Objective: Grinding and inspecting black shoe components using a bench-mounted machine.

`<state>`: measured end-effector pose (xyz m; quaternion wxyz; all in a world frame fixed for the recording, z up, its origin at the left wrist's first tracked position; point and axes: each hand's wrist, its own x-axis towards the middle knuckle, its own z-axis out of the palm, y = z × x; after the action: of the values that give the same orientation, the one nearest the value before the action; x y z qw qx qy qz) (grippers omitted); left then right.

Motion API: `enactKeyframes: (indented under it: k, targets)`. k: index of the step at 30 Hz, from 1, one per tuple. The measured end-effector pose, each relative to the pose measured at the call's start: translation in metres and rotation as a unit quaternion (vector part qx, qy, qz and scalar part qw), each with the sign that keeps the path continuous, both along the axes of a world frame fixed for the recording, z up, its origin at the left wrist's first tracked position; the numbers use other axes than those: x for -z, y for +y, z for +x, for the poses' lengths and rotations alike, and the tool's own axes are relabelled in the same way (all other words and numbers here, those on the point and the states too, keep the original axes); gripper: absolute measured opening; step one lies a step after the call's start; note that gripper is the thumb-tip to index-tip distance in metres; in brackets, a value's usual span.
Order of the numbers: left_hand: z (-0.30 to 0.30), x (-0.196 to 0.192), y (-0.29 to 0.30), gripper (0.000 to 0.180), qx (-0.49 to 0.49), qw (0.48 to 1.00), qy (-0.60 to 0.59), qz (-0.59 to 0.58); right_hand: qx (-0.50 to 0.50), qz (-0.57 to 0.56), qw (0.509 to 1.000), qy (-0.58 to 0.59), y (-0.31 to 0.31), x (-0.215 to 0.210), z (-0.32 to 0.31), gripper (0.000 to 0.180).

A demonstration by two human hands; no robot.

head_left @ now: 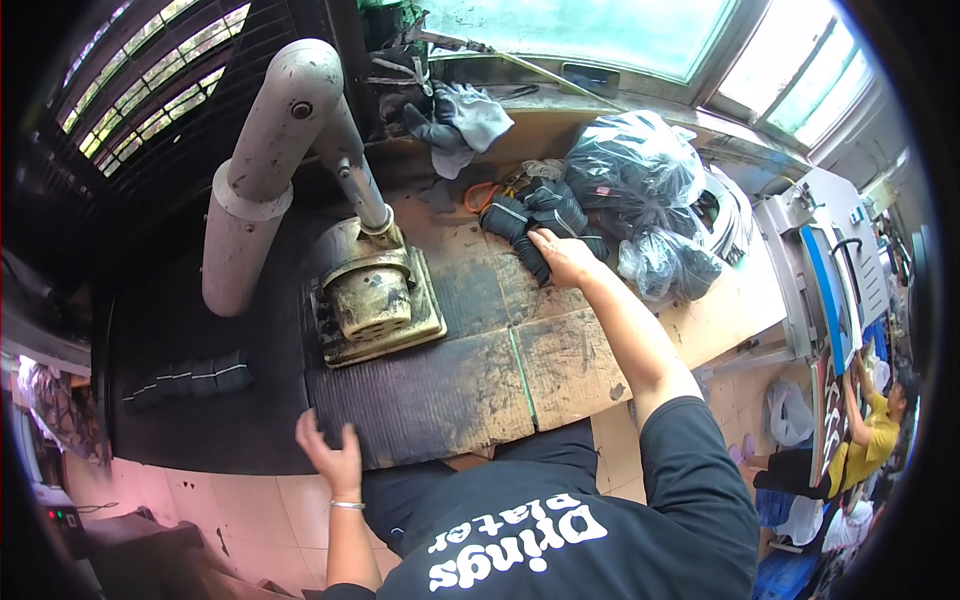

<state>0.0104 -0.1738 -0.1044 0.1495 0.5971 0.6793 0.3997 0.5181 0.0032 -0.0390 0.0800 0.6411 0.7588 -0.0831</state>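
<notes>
Black sleeve (527, 248) under right hand (562, 256) lies diagonally, upper-left to lower-right.

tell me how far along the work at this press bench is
Done, by the look of it: a row of black pieces lies lined up left of the press. In hand: the right hand reaches into the pile of black pieces at the back of the bench, while the left hand hovers open at the near edge. Left: that pile and the clear bags of black pieces; nothing sits under the press.

Press machine (375, 290) stands left on the cardboard-covered bench (560, 360); bundled pieces (540, 215) lie right of it, bags (640, 170) farther right, gloves (460, 120) far behind.
</notes>
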Motion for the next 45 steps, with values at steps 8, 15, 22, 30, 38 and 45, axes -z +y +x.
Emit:
enactKeyframes:
  k: [8,15,22,30,38,45]
  targets:
    - [0.121,-0.042,0.001,0.117,0.315,0.947,0.019,-0.055,-0.202,0.010,0.968,0.146,-0.102,-0.025,-0.120,0.089]
    - [0.152,-0.009,0.045,0.115,0.364,0.912,0.152,-0.113,-0.147,0.053,0.932,0.327,-0.133,0.010,-0.134,0.071]
    - [0.157,-0.002,0.039,0.103,0.340,0.933,0.107,-0.052,-0.007,0.100,0.942,0.319,-0.158,0.013,-0.172,0.017]
    - [0.158,-0.002,0.039,0.105,0.354,0.925,0.104,-0.095,0.071,0.040,0.985,0.149,-0.139,0.021,-0.202,0.015]
    - [0.156,0.000,0.041,0.100,0.351,0.927,0.099,-0.088,0.202,-0.182,0.819,0.504,-0.128,0.004,-0.176,0.020]
    - [0.154,0.000,0.037,0.093,0.361,0.926,0.103,-0.022,0.178,-0.262,0.792,0.522,-0.138,-0.003,-0.152,0.024]
